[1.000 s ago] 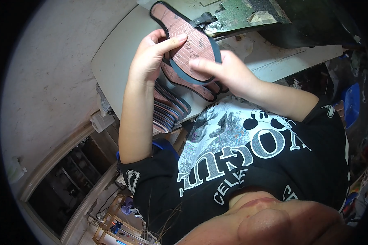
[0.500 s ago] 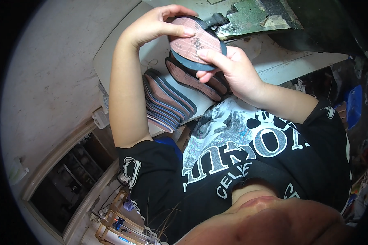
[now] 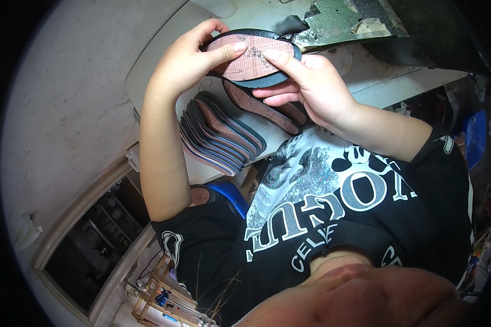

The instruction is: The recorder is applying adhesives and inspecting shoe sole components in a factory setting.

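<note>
Both hands grip one shoe insole (image 3: 235, 64), which has a pink, striped face with dark marks and a dark rim. My left hand (image 3: 202, 53) holds its left end, thumb pressed on the pink face and fingers behind the far edge. At the right end, my right hand (image 3: 316, 82) pinches it with the thumb on the face and the other fingers underneath. Below the held piece, a pink insole with a dark edge (image 3: 251, 106) lies on the white table (image 3: 365, 90), partly overlapping another. Left of these, several insoles (image 3: 218, 131) lean in an overlapping row.
Beyond my right hand is a worn green machine bed (image 3: 338, 27) with a dark part at its left edge. A blue container (image 3: 229, 197) is beside my left elbow, and a blue object (image 3: 474, 139) stands at far right. The wall (image 3: 71, 82) borders the left side.
The held insole has turned to lie more level across the view, showing its pink face lengthwise. My left hand has shifted left and a little lower; both thumbs remain on the insole.
</note>
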`<state>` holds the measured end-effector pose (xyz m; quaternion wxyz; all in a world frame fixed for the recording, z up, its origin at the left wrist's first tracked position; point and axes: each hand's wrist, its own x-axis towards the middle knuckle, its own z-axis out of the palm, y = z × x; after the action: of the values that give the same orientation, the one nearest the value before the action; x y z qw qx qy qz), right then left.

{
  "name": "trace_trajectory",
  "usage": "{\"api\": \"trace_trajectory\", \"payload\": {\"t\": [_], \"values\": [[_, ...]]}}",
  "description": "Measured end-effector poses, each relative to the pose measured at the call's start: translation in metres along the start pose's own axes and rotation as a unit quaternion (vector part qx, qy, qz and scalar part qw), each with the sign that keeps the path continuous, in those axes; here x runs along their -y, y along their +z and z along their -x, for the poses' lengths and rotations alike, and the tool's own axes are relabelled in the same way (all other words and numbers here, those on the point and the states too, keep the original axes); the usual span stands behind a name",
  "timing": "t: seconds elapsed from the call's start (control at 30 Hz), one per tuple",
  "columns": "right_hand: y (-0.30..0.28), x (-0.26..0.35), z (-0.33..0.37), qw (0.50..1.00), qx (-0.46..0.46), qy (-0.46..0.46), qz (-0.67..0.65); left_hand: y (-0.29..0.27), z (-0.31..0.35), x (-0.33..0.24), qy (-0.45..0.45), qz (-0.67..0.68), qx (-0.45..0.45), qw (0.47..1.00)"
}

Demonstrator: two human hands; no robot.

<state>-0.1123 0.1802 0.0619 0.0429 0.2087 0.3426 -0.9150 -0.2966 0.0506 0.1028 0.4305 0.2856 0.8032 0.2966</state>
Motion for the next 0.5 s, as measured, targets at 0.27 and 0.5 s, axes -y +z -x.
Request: {"api": "trace_trajectory", "payload": {"t": [0.27,0.5], "values": [[0.0,0.001,-0.002,1.0,-0.006,-0.014,-0.016,0.021,0.027,-0.004,-0.004,0.046,-0.076,0.996],[-0.004,0.003,-0.009,0.999,-0.003,-0.004,0.038,0.028,0.035,-0.003,-0.035,-0.04,-0.083,0.995]]}}
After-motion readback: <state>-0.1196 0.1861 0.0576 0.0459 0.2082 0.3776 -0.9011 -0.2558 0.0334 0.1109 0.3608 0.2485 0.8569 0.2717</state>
